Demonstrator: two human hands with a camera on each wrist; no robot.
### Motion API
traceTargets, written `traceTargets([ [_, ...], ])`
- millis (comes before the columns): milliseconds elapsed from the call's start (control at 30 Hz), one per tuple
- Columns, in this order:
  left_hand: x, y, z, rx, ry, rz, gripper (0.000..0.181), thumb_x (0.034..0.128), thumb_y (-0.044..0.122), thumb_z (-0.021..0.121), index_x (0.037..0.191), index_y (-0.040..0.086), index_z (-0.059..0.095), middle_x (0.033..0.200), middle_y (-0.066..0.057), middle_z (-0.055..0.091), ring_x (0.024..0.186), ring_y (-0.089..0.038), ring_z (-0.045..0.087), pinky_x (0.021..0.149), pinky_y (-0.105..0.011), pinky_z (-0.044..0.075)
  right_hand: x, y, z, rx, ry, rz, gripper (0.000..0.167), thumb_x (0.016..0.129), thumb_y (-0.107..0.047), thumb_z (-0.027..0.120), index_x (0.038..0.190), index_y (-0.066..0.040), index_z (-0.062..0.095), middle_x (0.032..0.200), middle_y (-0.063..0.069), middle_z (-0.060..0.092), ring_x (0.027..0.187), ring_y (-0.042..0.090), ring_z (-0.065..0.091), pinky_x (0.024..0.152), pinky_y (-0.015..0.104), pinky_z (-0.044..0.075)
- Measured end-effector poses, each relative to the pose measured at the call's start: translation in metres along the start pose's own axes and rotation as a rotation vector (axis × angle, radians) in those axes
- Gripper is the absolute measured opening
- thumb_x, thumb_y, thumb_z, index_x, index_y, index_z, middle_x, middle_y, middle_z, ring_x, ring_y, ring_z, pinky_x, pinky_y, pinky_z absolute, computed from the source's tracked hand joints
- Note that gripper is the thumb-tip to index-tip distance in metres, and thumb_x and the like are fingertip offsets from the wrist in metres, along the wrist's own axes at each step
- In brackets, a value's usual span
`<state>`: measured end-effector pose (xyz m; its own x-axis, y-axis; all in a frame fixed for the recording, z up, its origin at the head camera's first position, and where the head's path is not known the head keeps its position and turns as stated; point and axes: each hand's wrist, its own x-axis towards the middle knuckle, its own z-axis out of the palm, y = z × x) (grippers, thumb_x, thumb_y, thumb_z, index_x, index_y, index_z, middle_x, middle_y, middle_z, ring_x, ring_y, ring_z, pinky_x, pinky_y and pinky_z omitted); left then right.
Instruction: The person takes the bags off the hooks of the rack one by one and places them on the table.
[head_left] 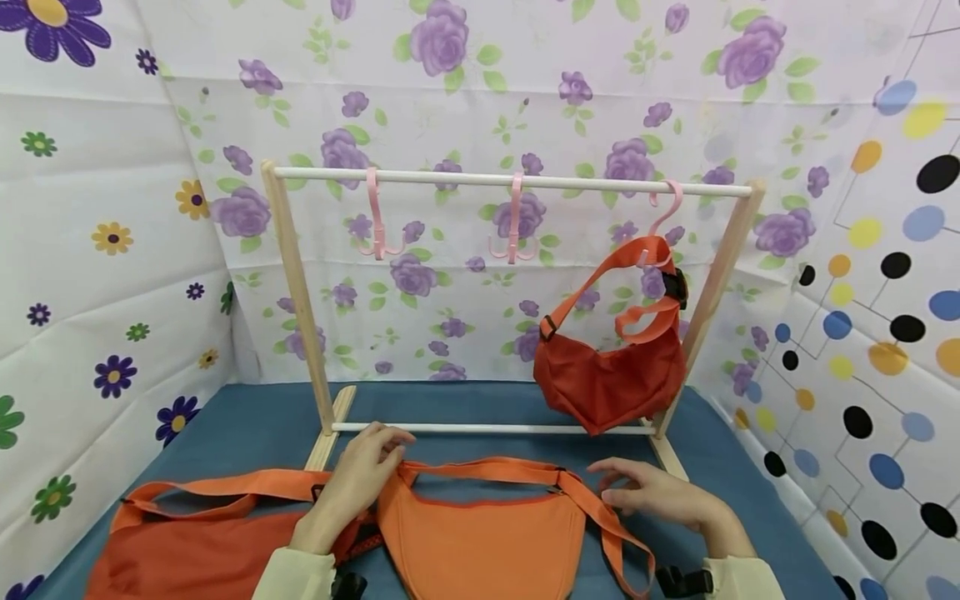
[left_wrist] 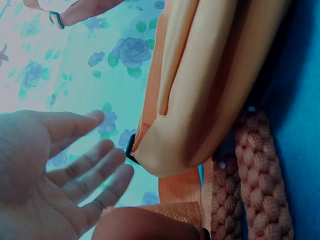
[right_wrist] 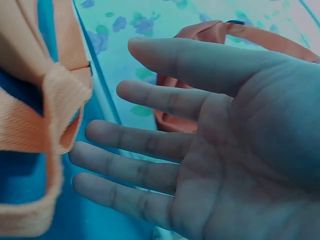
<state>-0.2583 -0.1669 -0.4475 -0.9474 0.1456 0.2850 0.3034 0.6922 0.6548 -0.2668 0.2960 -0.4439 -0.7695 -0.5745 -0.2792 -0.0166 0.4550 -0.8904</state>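
A light orange shoulder bag (head_left: 487, 542) lies on the blue cloth between my hands, its strap (head_left: 487, 468) along the upper side and trailing off to the right. My left hand (head_left: 362, 471) is at the bag's upper left corner; its fingers (left_wrist: 90, 172) look loose in the left wrist view and hold nothing. Just right of the bag, my right hand (head_left: 648, 492) hovers near the strap, with spread fingers (right_wrist: 135, 145) apart from it in the right wrist view. A red-orange bag (head_left: 202, 554) lies at the left, partly behind my left forearm.
A wooden rack (head_left: 296, 283) with a white top rail (head_left: 465, 177) stands behind. Pink hooks (head_left: 377, 217) hang from the rail at the left and middle. From the right hook (head_left: 667, 208) hangs a red bag (head_left: 611, 379) by its orange strap. Patterned cloth walls enclose the space.
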Motion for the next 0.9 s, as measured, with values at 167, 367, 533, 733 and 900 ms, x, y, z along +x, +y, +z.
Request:
traceTargets([
  [167,0.002,0.005,-0.005,-0.045,0.006,0.031,0.020,0.1042,0.007,0.063,0.112,0.020,0.076,0.106,0.001,0.062,0.095,-0.012,0.062,0.084,-0.037,0.055,-0.006,-0.009,-0.003,-0.025,0.019,-0.023,0.052,0.111,-0.029,0.052,0.155,-0.004,0.044,0.143,0.026,0.052,0.119,0.037,0.061,0.100,0.058,0.050],
  [367,0.002,0.008,-0.006,-0.062,0.005,0.039,0.022,0.1037,0.006,0.063,0.111,0.021,0.077,0.107,0.001,0.064,0.096,-0.013,0.063,0.083,-0.036,0.056,-0.014,-0.012,-0.006,-0.035,0.042,-0.017,0.049,0.111,-0.030,0.051,0.155,-0.009,0.045,0.142,0.021,0.054,0.120,0.039,0.061,0.102,0.061,0.047],
  [533,0.002,0.011,-0.003,-0.113,-0.022,0.038,0.021,0.1038,0.007,0.064,0.111,0.022,0.076,0.107,0.002,0.066,0.097,-0.013,0.063,0.081,-0.032,0.055,-0.023,-0.014,-0.009,-0.045,0.066,-0.017,0.049,0.112,-0.031,0.050,0.156,-0.011,0.044,0.141,0.020,0.055,0.121,0.038,0.060,0.103,0.061,0.047],
  [733,0.000,0.020,0.000,-0.232,-0.063,0.059,0.020,0.1050,0.012,0.064,0.112,0.025,0.076,0.106,0.006,0.066,0.098,-0.014,0.063,0.079,-0.030,0.054,-0.031,-0.022,-0.016,-0.069,0.172,-0.086,0.047,0.112,-0.029,0.051,0.153,-0.006,0.048,0.134,0.017,0.060,0.114,0.034,0.063,0.094,0.045,0.055],
  [900,-0.001,0.027,0.002,-0.308,-0.117,0.101,0.016,0.1067,0.020,0.062,0.116,0.023,0.075,0.112,0.003,0.067,0.100,-0.021,0.065,0.084,-0.032,0.055,-0.035,-0.028,-0.017,-0.047,0.338,-0.211,0.045,0.112,-0.026,0.051,0.146,0.004,0.052,0.122,0.019,0.065,0.104,0.026,0.070,0.087,0.034,0.058],
])
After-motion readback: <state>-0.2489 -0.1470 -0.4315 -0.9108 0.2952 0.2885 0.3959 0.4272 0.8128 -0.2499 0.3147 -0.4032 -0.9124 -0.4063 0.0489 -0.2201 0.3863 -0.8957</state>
